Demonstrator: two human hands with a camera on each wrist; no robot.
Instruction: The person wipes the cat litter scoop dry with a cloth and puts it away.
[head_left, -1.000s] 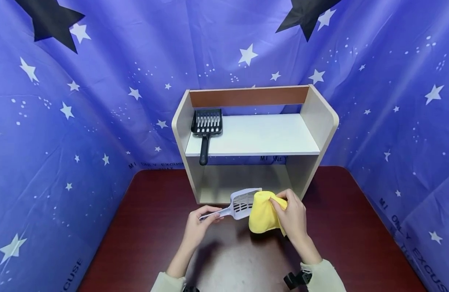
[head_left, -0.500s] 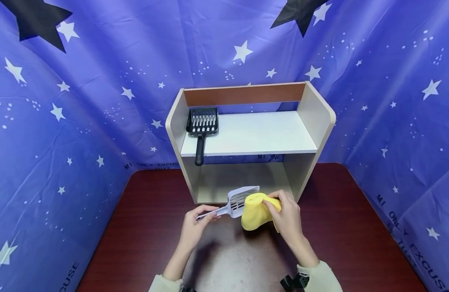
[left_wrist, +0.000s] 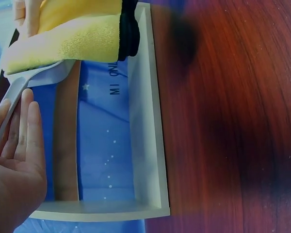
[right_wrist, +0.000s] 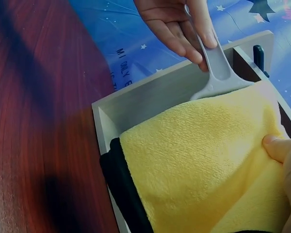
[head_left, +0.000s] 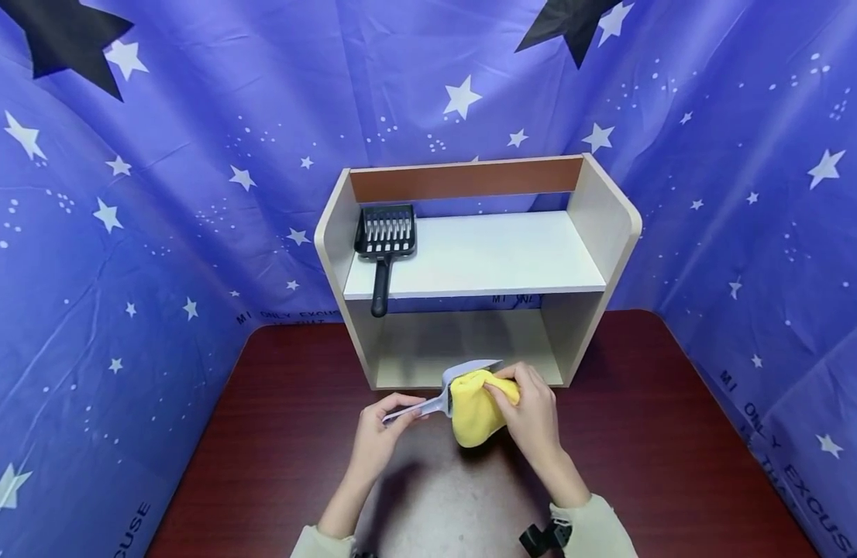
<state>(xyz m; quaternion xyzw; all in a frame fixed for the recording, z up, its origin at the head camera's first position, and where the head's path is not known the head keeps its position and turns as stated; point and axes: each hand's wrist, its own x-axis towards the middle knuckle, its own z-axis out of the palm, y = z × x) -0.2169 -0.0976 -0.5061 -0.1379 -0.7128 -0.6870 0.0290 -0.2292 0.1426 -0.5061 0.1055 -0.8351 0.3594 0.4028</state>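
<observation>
A pale grey slotted litter scoop (head_left: 445, 390) is held by its handle in my left hand (head_left: 378, 434), thumb on one side and fingers on the other. My right hand (head_left: 533, 415) pinches a yellow cloth (head_left: 474, 415) between thumb and fingers. The cloth lies over the scoop's head and hides most of its slots. In the right wrist view, the fuzzy cloth (right_wrist: 194, 145) with its black edging spreads across the scoop (right_wrist: 218, 65) up to the neck. The left wrist view shows the left hand (left_wrist: 19, 160) beneath the handle, with the cloth (left_wrist: 68, 43) above.
A small two-level shelf unit (head_left: 613, 225) stands at the back of the dark red table (head_left: 275, 434). A black slotted scoop (head_left: 383, 248) lies on its upper white board, handle jutting over the front edge. Blue star-patterned curtains (head_left: 191, 194) surround the table.
My right hand has moved left with the cloth, from the scoop's far tip across its head to near the neck. My left hand keeps its grip on the handle. The head view shifted slightly.
</observation>
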